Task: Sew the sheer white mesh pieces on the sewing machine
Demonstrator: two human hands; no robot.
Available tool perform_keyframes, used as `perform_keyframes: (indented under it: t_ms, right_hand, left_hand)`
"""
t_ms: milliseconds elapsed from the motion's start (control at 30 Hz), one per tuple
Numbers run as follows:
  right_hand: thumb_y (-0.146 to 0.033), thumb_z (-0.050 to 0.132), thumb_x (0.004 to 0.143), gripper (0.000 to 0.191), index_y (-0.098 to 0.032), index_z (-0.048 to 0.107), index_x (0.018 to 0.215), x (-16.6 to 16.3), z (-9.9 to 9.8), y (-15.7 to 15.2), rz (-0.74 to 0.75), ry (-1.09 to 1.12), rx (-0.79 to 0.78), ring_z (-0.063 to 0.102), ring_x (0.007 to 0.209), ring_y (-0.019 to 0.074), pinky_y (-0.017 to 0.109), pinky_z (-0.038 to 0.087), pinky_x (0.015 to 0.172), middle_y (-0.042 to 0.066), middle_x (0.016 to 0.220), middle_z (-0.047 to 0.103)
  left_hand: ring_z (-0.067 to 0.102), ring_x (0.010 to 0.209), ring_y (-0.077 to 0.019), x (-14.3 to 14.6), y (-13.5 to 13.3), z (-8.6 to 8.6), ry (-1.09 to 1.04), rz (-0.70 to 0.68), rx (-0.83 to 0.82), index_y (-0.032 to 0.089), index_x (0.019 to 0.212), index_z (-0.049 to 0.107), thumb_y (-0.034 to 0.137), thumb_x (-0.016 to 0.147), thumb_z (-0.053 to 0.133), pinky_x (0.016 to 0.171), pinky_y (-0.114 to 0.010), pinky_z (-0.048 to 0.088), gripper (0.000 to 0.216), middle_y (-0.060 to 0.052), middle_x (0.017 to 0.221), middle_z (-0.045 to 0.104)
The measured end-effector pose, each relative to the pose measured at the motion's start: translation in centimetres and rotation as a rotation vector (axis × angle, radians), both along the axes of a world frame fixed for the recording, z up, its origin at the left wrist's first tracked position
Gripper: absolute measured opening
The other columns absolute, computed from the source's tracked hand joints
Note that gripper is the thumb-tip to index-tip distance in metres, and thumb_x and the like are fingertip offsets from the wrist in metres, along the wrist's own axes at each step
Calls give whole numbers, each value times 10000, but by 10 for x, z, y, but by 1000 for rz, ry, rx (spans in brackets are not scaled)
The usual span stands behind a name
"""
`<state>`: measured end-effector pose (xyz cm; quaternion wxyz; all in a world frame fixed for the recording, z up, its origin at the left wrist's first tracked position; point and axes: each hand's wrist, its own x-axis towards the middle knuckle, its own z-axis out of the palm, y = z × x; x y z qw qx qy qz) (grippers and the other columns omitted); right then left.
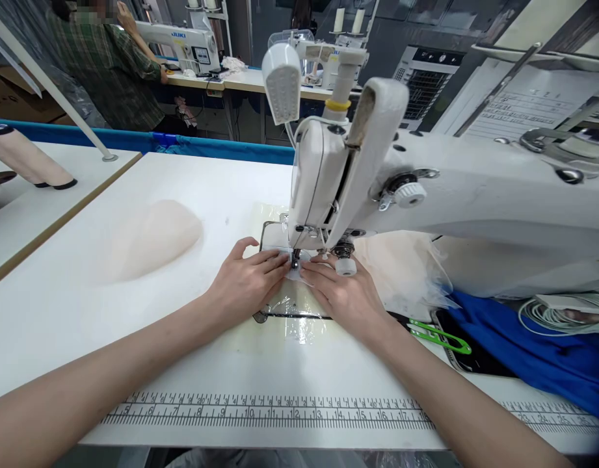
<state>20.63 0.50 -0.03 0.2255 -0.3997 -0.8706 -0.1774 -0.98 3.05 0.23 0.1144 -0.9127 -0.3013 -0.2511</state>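
At the sewing machine (323, 175), a small piece of sheer pale fabric (295, 274) lies under the presser foot (295, 259). My left hand (250, 279) rests just left of the foot, its fingers stretched flat and the fingertips on the fabric's edge. From the other side, my right hand (345, 289) lies flat with its fingertips on the fabric too, partly behind the machine's white knob (346, 266). A pile of sheer peach fabric (406, 266) sits beyond my right hand. Another peach, cup-like sheer piece (165, 234) lies on the table to the left.
Green thread snips (440, 337) lie on a dark phone (479, 351) beside blue cloth (538, 344). A ruler strip (279, 411) runs along the table's front edge. A thread cone (30, 156) is at left. Behind, a person in a plaid shirt (104, 71) sits by another machine (182, 49).
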Motion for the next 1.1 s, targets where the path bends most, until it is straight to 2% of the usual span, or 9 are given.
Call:
perform_keyframes:
  t_ms: [200,267,333,400,533,667,800,900,1100]
  right_hand:
    - [-96,511,841,305,-175,715,1053,0,3,-3,4,15,-60,664,872,197,408,435,954,57,905,764]
    - [-81,493,810,313,-180,721,1000,1,5,-5,15,29,-52,656,854,199,413,434,941,51,909,763]
    - [-62,480,794,298,-186,722,918,0,7,-7,19,57,-32,649,812,194,409,435,923,41,911,763]
    - [-35,466,794,306,-190,713,884,-2,9,-11,20,90,-21,641,764,177,388,433,913,24,921,763]
    - [-1,448,808,356,-189,690,991,-8,13,-18,57,115,-88,647,772,148,343,428,891,7,1000,748]
    - [-65,460,813,287,-184,679,953,-10,13,-22,101,146,-174,652,836,170,355,421,897,26,911,740]
    - [-47,435,835,301,-188,663,972,-10,12,-21,56,179,-170,646,777,156,339,423,900,27,921,733]
    - [10,425,850,320,-183,664,938,-9,9,-19,28,132,-159,641,760,142,314,431,872,20,946,733]
    - [-80,514,856,178,-163,668,823,-7,7,-16,-77,-2,-125,627,816,196,341,420,855,62,899,743]
  left_hand:
    - [595,1159,-293,0,-7,5,51,79,18,139,1145,644,404,939,520,1026,-485,348,358,-121,1181,680]
    - [663,946,-262,-1,-11,10,67,65,81,149,961,687,430,924,529,972,-465,387,324,-93,940,725]
    - [615,642,-175,-3,-13,15,46,35,153,179,705,641,383,929,523,823,-403,429,325,-14,638,642]
    - [541,543,-137,-5,-13,18,12,24,173,187,616,580,319,943,506,707,-358,413,360,22,540,564]
    - [633,771,-157,-7,-9,18,7,-35,14,172,864,659,231,963,471,751,-337,429,221,-23,816,695]
    - [638,779,-150,-6,-7,14,-9,-79,-73,171,979,663,201,963,462,793,-347,439,204,-24,864,706]
    - [637,946,-165,-4,-7,11,-20,-117,-132,167,1099,633,180,972,433,881,-347,454,237,-55,1023,700]
    - [633,929,-180,-2,-7,8,9,-122,-140,133,1143,624,208,971,444,887,-355,469,260,-74,1001,690]
    - [625,972,-224,-1,-10,3,69,-108,-80,128,1136,659,311,957,492,917,-404,480,305,-109,1039,672]
